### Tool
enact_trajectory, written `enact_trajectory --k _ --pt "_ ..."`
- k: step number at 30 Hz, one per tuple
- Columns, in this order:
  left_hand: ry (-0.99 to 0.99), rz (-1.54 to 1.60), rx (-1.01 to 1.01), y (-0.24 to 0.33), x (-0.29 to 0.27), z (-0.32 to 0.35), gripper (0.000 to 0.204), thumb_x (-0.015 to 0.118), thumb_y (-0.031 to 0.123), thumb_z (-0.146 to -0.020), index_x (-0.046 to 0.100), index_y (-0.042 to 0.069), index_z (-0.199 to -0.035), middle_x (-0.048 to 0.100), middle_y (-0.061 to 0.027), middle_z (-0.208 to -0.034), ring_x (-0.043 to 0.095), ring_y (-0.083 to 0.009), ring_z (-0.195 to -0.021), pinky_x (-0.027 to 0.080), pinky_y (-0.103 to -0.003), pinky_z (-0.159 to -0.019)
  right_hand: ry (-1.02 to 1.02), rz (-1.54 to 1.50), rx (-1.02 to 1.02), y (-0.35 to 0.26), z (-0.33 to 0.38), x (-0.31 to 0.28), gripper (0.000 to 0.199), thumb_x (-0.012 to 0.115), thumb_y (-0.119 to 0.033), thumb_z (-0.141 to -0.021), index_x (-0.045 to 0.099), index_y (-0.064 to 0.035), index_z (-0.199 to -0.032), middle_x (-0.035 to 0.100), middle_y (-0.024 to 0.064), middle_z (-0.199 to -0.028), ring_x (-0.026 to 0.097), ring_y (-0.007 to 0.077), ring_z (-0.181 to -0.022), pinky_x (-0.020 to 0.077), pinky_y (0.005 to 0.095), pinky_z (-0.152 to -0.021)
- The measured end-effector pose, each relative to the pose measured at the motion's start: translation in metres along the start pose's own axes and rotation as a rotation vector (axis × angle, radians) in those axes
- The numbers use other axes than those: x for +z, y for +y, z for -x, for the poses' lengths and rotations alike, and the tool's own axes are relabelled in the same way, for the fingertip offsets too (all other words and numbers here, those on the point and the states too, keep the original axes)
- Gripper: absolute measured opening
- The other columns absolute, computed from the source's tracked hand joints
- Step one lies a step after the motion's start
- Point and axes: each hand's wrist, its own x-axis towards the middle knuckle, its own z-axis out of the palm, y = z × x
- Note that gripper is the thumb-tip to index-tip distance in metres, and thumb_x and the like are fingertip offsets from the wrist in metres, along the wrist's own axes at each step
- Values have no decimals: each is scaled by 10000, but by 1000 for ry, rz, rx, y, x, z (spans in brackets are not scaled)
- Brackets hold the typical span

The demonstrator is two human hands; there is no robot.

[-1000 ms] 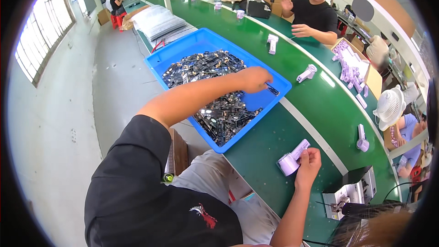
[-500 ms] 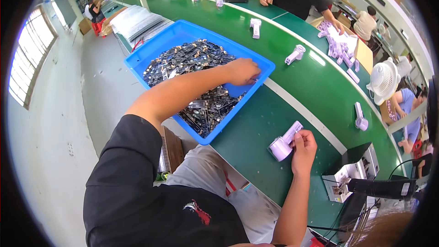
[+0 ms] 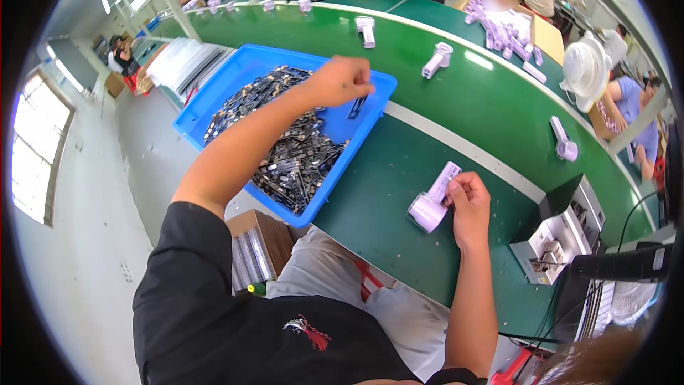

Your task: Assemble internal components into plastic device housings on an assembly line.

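Over the right end of the blue tray (image 3: pixel 324 199), my left hand (image 3: pixel 340 82) is closed with the fingers pinched. A small dark circuit board (image 3: pixel 358 107) hangs from its fingertips. Many similar narrow circuit boards (image 3: pixel 285 175) lie heaped in the tray. On the green bench at right, my right hand (image 3: pixel 470 203) pinches the handle of a lilac plastic housing (image 3: pixel 429 208). This housing has a round, cup-like end and a straight handle, and its cup end points towards me.
Beyond a pale divider strip (image 3: pixel 456 139), a green belt (image 3: pixel 399 85) carries more lilac housings (image 3: pixel 437 60). A metal fixture box (image 3: pixel 552 246) with a black arm (image 3: pixel 620 264) stands at right. Across the belt, a person in black stands near a carton of lilac parts (image 3: pixel 509 32).
My left hand has risen from the tray's right end, and a circuit board now shows in its fingers. My right hand keeps hold of the lilac housing. The view has shifted slightly.
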Motion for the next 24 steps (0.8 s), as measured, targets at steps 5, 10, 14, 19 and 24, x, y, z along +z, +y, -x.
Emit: enact_trajectory --k 5,10,14,19,24 --pt "187 254 417 77 2 -13 218 778 193 -856 615 51 -832 680 -99 -795 657 -257 -733 518 -375 -670 65 10 -20 -2 -2 -2 37 614 -45 -994 609 -28 -961 626 21 -812 563 81 -690 471 245 -636" --pt "-84 258 639 114 74 -14 243 792 246 -846 616 78 -845 646 -79 -777 640 -322 -757 499 -431 -682 107 -56 -12 -1 -3 -3 38 607 -28 -994 603 -32 -956 620 20 -809 564 84 -693 472 248 -637" --pt "-365 297 597 114 102 -11 325 830 205 -792 540 61 -808 597 -104 -769 585 -342 -718 443 -448 -642 95 -43 -3 -1 -4 -2 33 598 -10 -987 597 -22 -956 617 20 -815 564 87 -702 470 250 -646" --pt "-350 319 624 117 100 -9 285 800 119 -809 523 50 -819 537 -87 -761 542 -302 -690 418 -419 -612 72 -50 19 -1 -5 -7 28 587 2 -958 610 -12 -949 624 22 -832 571 88 -716 475 253 -656" --pt "-322 305 607 111 100 -7 210 785 84 -818 598 46 -905 616 -92 -826 632 -280 -759 498 -400 -665 40 -51 54 -5 -6 -8 13 611 -10 -949 620 -1 -949 628 22 -842 574 90 -729 476 253 -668"
